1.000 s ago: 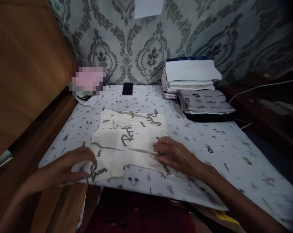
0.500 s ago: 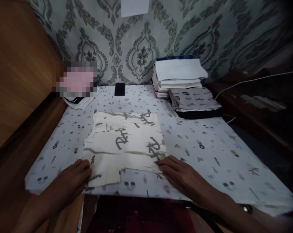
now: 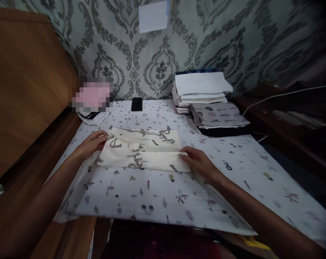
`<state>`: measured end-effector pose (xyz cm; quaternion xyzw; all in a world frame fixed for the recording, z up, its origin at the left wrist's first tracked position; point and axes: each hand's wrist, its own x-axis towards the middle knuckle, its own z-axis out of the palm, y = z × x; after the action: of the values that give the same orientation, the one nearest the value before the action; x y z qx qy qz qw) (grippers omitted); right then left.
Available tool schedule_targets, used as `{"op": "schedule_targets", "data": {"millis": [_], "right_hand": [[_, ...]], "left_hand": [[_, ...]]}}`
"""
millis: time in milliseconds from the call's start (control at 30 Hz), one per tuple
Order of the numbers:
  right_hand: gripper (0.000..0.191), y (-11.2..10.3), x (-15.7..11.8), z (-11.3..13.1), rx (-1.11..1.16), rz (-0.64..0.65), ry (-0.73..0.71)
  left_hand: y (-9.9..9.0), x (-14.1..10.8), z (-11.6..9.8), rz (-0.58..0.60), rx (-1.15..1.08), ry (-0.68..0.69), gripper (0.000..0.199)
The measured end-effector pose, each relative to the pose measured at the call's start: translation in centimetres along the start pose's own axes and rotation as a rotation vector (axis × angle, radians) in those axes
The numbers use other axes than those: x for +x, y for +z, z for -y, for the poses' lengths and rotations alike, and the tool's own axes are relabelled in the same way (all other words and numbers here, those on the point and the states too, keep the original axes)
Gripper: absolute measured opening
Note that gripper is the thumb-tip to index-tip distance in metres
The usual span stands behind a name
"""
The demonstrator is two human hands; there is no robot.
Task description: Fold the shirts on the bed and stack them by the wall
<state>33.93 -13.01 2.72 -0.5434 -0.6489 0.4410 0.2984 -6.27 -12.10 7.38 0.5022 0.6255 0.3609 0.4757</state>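
A cream shirt (image 3: 154,158) with dark brush-like lettering lies on the patterned cloth in front of me, folded into a wide, flat strip. At its left end, my left hand (image 3: 94,142) has its fingers closed on the edge. My right hand (image 3: 197,158) pinches the fabric at the opposite end, thumb and fingers on the fold. Parts of the fingertips on both sides are hidden by the cloth. The near flap lies over the rest of the shirt, covering part of the print.
A black phone (image 3: 136,104) lies near the wall. Folded clothes form a stack (image 3: 203,84) at the back right, with a grey printed piece (image 3: 217,114) in front. More cloth (image 3: 98,117), partly blurred out, sits back left beside a wooden panel (image 3: 25,72). A white cable (image 3: 281,93) runs at right.
Both hands have moved away from me, bringing the shirt's near part up and over, so it is now a narrower strip. The camera view has shifted slightly.
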Motion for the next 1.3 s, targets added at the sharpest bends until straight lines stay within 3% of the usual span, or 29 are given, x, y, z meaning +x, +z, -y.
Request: {"op": "schedule_targets", "data": {"millis": [100,267,367,533,733,967,1100,1300], "right_hand": [[0.045,0.4,1.0,-0.1,0.108,0.021,0.078],[0.053,0.4,0.6,-0.5,0.194,-0.018,0.201],[0.047,0.5,0.4,-1.1,0.23,-0.002,0.23],[0.035,1.4,0.1,-2.2,0.267,-0.042,0.169],[0.035,1.7,0.1,-2.3,0.232,-0.149,0.037],[0.044,1.1,0.1,-2.8,0.226,-0.155,0.07],[0.048,1.1,0.0,-2.9,0.372,-0.152,0.105],[0.041,1.2,0.0,-3.2,0.189,-0.21,0.067]], "left_hand": [[1.3,2.3,1.4,-0.045,-0.086,-0.15,0.053],[1.6,2.0,3.3,-0.102,-0.103,-0.152,0.055],[1.6,2.0,3.4,-0.121,-0.037,-0.162,0.051],[2.8,2.5,3.4,-0.112,0.062,-0.118,0.044],[3.8,2.2,4.2,-0.336,0.155,0.048,0.04],[3.0,2.6,5.1,-0.281,0.508,0.166,0.037],[3.1,2.7,4.8,-0.297,0.57,0.163,0.036],[3.2,2.6,4.9,-0.317,0.608,0.154,0.034]]}}
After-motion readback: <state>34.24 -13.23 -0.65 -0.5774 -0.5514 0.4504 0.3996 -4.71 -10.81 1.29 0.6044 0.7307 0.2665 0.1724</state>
